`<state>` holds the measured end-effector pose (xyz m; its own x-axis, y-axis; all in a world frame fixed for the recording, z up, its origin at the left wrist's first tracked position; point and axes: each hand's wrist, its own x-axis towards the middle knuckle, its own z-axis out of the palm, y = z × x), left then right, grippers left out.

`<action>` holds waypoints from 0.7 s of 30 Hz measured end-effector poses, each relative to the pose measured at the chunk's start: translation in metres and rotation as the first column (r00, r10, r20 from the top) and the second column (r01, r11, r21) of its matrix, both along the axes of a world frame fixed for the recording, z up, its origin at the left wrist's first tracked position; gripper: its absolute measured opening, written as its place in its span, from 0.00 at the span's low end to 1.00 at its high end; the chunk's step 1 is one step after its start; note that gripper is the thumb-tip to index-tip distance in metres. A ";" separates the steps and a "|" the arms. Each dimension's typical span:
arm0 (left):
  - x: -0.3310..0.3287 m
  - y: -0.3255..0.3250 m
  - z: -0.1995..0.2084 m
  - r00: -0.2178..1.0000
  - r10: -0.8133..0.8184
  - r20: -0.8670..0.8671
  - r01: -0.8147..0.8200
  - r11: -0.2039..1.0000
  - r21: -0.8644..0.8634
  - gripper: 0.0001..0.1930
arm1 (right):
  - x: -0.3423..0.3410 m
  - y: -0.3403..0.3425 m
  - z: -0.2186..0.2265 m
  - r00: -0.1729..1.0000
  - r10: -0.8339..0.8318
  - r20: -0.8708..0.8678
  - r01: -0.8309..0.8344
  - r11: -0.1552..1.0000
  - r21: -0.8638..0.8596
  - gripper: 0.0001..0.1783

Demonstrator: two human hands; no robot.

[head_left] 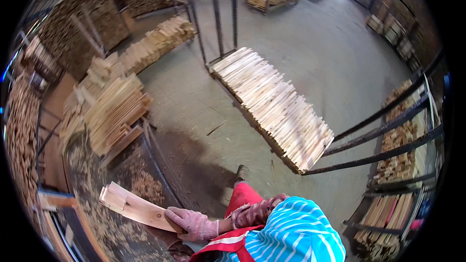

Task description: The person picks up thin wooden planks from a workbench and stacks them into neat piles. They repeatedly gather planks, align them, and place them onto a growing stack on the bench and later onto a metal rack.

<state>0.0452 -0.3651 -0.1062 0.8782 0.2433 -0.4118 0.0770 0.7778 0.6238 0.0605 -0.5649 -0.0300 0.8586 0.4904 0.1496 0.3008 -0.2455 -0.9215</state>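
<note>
My right hand [194,224], in a pale pink knit glove, is closed on the near end of a few short wooden boards [138,208]. The boards lie flat against one another and point away to the left, with uneven far ends. A patterned sleeve [257,211] covers my right arm, which reaches across from the right. Another dark sleeve [177,250] shows beneath the boards, likely my left arm. The left hand itself is hidden by the boards and the right hand, so its fingers do not show.
A long row of pale boards [272,106] lies on a low rack with upright black bars [216,14]. Left of me, more boards [116,111] are piled on a stand above scattered wood chips [145,187]. Lumber stacks [82,19] line the walls. My boot [242,172] is on the floor.
</note>
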 end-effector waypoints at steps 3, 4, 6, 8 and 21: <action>0.060 -0.041 0.002 0.998 -0.007 -0.063 0.008 1.000 0.019 0.39 | 0.038 -0.037 -0.003 0.986 -0.142 0.091 0.139 0.990 0.035 0.53; 0.086 -0.086 0.033 0.996 -0.016 -0.092 0.024 0.996 0.088 0.39 | 0.050 -0.051 -0.006 0.969 -0.214 0.124 0.210 0.977 0.044 0.51; 0.125 -0.136 0.046 0.991 -0.108 -0.081 0.123 0.969 0.214 0.35 | 0.080 -0.086 -0.006 0.951 -0.304 0.055 0.299 0.951 0.081 0.51; 0.188 -0.128 -0.005 0.939 -0.344 -0.008 0.339 0.921 0.193 0.35 | 0.101 -0.116 -0.013 0.891 -0.453 0.020 0.452 0.891 0.047 0.51; 0.325 -0.484 -0.029 0.428 -0.874 -0.231 0.904 0.419 0.090 0.35 | 0.149 -0.326 -0.051 0.104 -0.977 -0.185 0.969 0.142 -0.200 0.56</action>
